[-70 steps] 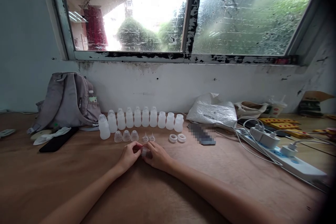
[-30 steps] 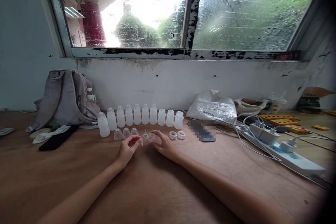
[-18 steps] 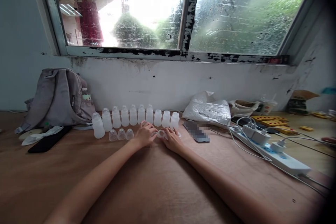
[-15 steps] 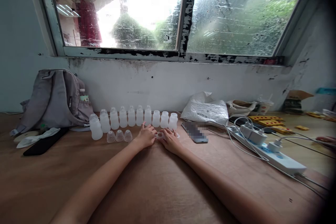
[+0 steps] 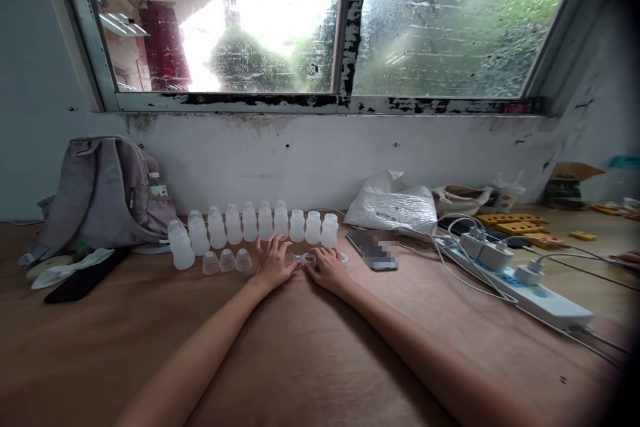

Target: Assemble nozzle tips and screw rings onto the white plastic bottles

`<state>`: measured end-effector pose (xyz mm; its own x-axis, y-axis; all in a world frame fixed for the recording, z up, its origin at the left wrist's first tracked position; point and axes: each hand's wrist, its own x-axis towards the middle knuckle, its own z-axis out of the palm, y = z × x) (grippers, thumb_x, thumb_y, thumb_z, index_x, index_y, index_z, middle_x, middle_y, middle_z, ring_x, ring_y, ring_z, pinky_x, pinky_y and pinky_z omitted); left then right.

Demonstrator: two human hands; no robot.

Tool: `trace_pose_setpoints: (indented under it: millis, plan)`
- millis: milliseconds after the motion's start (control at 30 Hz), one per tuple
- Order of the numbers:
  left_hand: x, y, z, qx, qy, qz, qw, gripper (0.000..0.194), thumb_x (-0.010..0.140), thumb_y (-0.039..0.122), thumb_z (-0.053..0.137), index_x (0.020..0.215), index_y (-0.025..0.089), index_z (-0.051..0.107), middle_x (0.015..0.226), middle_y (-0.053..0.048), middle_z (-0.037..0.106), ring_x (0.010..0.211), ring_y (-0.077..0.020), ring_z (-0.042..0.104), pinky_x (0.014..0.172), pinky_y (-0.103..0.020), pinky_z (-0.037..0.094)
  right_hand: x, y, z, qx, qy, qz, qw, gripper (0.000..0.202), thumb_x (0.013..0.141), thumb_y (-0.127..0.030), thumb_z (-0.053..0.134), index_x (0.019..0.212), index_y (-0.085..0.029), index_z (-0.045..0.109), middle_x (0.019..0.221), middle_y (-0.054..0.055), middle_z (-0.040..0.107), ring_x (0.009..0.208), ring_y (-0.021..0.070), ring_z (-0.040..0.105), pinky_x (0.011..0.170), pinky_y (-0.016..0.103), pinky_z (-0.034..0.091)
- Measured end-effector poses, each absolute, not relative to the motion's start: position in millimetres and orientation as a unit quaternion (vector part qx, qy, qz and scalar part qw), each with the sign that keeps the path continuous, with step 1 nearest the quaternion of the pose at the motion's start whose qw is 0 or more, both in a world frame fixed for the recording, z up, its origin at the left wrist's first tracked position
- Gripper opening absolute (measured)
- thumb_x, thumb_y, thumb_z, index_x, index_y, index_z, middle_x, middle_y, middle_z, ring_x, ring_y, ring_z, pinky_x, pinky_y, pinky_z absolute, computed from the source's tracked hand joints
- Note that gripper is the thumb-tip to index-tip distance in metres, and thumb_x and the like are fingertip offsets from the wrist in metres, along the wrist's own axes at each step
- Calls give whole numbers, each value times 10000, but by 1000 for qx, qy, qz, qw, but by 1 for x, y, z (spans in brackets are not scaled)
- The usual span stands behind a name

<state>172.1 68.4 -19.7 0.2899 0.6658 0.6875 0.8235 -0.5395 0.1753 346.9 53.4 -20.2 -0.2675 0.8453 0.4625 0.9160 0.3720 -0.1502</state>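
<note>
My left hand (image 5: 273, 265) lies on the wooden table with its fingers spread, holding nothing. Several whitish baby bottles stand in a row behind it; clear dome caps cover the left ones, such as this capped bottle (image 5: 233, 225). At the right end, three bottles have no caps, among them this uncapped bottle (image 5: 297, 227). Left of my left hand stand three loose dome caps (image 5: 227, 260). Between my hands lies a pale ring (image 5: 309, 258). My right hand (image 5: 329, 267) rests beside it, fingers loosely bent and apart. Another pale ring (image 5: 344, 257) shows partly beyond that hand.
A phone (image 5: 373, 250) lies right of the bottles, with a silvery bag (image 5: 393, 203) behind. A power strip (image 5: 545, 300) with plugs and cables crosses the right side. At left are a grey backpack (image 5: 107, 193) and a black flat case (image 5: 85, 277). Someone's hand (image 5: 627, 259) shows far right.
My left hand has shifted slightly left and spread its fingers, uncovering more between the hands. My right hand has stayed nearly in place. The view has turned slightly.
</note>
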Motion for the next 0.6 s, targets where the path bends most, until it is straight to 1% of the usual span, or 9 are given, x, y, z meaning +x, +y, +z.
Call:
trace_pose_setpoints:
  millis: [67,133,300,433,600]
  plan:
    - [172,67,-20,-810,-454,-351,115,262,735,428,544,878,214,593,1182,-87,471,1165,-296,313,989,-546,4,347,54,-21,-547,-799,-79,238,299,788,-366,454,1012,-177,515,1007,87,575,1027,233,437,936,404,191]
    - [173,66,-19,-820,-447,-338,117,210,760,395,524,820,209,602,1172,-81,480,1167,-290,312,985,-551,18,346,55,-23,-548,-799,-79,234,305,787,-357,457,1026,-177,513,1015,88,573,1035,234,434,951,420,165]
    - [173,63,-17,-820,-448,-335,119,163,748,331,541,819,192,590,1166,-85,488,1165,-288,320,997,-535,32,345,56,-24,-565,-789,-85,225,314,780,-355,456,1036,-181,510,1035,97,570,1062,244,412,969,455,117]
    - [174,60,-14,-813,-450,-352,112,147,720,301,548,817,192,568,1118,-87,518,1152,-286,341,1003,-526,40,344,55,-23,-566,-787,-94,226,308,773,-335,459,1033,-178,514,1032,100,574,1058,245,417,973,453,110]
    - [175,58,-13,-808,-456,-359,104,146,692,257,544,819,188,564,1084,-103,534,1136,-302,356,1003,-528,38,345,55,-24,-563,-792,-86,222,350,767,-297,455,1092,-177,496,1051,97,571,1074,238,407,984,447,86]
